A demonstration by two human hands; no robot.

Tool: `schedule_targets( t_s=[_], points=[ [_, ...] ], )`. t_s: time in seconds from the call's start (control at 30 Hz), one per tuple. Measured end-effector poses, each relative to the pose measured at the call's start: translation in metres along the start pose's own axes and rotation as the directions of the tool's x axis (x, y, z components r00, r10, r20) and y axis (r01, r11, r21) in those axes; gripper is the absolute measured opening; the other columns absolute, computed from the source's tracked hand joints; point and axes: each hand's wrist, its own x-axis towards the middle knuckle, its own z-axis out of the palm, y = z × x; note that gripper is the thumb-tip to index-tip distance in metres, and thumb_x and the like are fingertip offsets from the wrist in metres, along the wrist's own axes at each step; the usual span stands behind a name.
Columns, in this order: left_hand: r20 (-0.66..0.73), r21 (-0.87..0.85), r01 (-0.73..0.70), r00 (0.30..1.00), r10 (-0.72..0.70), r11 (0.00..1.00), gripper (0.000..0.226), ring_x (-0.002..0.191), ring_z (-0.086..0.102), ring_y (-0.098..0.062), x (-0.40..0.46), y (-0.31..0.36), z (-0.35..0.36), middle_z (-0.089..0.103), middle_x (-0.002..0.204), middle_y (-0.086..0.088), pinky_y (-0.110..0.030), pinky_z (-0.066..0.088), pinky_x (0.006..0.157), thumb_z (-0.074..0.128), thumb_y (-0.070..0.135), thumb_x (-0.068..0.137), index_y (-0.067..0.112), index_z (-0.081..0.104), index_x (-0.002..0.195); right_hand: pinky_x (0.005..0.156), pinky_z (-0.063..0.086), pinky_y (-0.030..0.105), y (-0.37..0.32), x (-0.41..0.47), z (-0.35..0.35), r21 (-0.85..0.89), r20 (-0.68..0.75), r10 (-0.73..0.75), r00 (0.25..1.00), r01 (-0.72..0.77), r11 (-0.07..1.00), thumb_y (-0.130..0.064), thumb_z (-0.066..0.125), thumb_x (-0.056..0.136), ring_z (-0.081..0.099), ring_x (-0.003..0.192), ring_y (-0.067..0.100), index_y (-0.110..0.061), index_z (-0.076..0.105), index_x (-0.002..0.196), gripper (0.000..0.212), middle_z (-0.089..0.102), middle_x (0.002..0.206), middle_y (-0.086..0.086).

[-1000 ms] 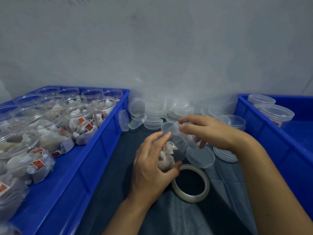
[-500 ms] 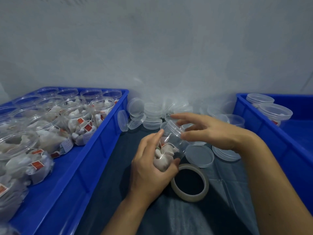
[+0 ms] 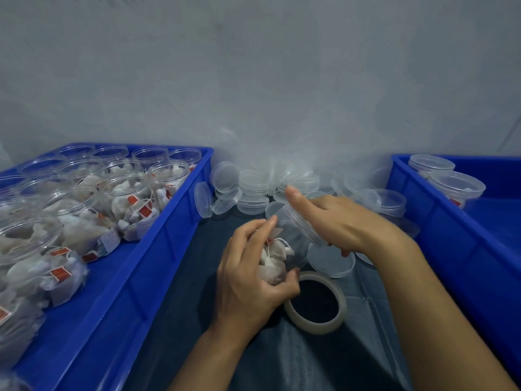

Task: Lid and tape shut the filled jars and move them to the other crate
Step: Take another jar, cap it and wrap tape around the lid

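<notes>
Left hand [image 3: 248, 280] grips the tilted filled jar [image 3: 282, 249] while right hand [image 3: 335, 221] presses its lid [image 3: 303, 227] on; taping remains, two lidded jars [image 3: 445, 179] crated, many open jars [image 3: 112, 198] waiting

Left crate [image 3: 158, 277] holds filled jars [image 3: 127, 198]; right crate [image 3: 451, 238] holds two lidded jars [image 3: 454, 187]. Between them on the bench [image 3: 296, 359], loose lids [image 3: 253, 190] lie behind the tape roll [image 3: 313, 324]

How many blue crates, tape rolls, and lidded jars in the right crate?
Blue crates: 2, left crate and right crate
Tape rolls: 1, tape roll
Lidded jars in right crate: 2, back jar and front jar
Total: 5
</notes>
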Motion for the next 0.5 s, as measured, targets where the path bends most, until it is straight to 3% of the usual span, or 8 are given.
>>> schedule_targets(
  t_s=[0.1,0.17,0.27,0.37,0.5],
  points=[
    [-0.034,-0.046,0.057,0.998,-0.059,0.997,0.081,0.118,0.063,-0.012,0.002,0.0,-0.003,0.056,0.136,0.013,-0.026,0.056,0.089,0.079,0.035,0.072,0.027,0.056,0.15,0.055,0.061,0.031,-0.003,-0.006,-0.007,0.057,0.027,-0.023,0.999,0.022,0.998,-0.108,0.004,0.063,0.071,0.072,0.015,-0.054,0.062,0.107,0.09,0.068,0.096,-0.008],
    [-0.031,-0.061,0.076,0.996,-0.078,0.995,0.08,0.119,0.063,-0.011,0.002,0.0,-0.003,0.056,0.134,0.014,-0.022,0.054,0.09,0.078,0.037,0.074,0.028,0.055,0.15,0.07,0.062,0.034,-0.002,-0.01,-0.017,0.157,0.077,-0.065,0.995,0.052,0.986,-0.103,0.024,0.07,0.071,0.088,0.01,-0.06,0.057,0.117,0.071,0.067,0.108,-0.014],
    [-0.009,-0.089,0.091,0.996,-0.092,0.992,0.077,0.12,0.063,-0.012,0.001,0.001,-0.003,0.057,0.134,0.013,-0.024,0.054,0.092,0.078,0.041,0.078,0.03,0.053,0.151,0.099,0.051,0.028,0.002,-0.014,-0.026,0.306,0.113,-0.219,0.969,0.176,0.936,-0.064,0.058,0.079,0.061,0.116,-0.005,-0.057,0.051,0.14,0.062,0.058,0.137,-0.023],
    [0.0,-0.09,0.086,0.996,-0.087,0.992,0.077,0.121,0.063,-0.01,0.002,0.001,-0.004,0.055,0.137,0.015,-0.021,0.053,0.092,0.077,0.046,0.08,0.031,0.052,0.151,0.097,0.049,0.016,0.001,-0.016,-0.029,0.386,0.189,-0.33,0.925,0.238,0.891,-0.035,0.064,0.081,0.054,0.127,-0.011,-0.058,0.044,0.148,0.073,0.052,0.145,-0.028],
    [-0.001,-0.081,0.087,0.996,-0.088,0.993,0.078,0.121,0.062,-0.009,0.002,0.004,-0.005,0.054,0.137,0.017,-0.023,0.054,0.093,0.078,0.04,0.076,0.029,0.055,0.15,0.092,0.05,0.017,0.003,-0.012,-0.024,0.303,0.199,-0.315,0.928,0.248,0.92,-0.014,0.068,0.092,0.055,0.122,-0.012,-0.056,0.049,0.145,0.07,0.056,0.137,-0.029]
  ],
)
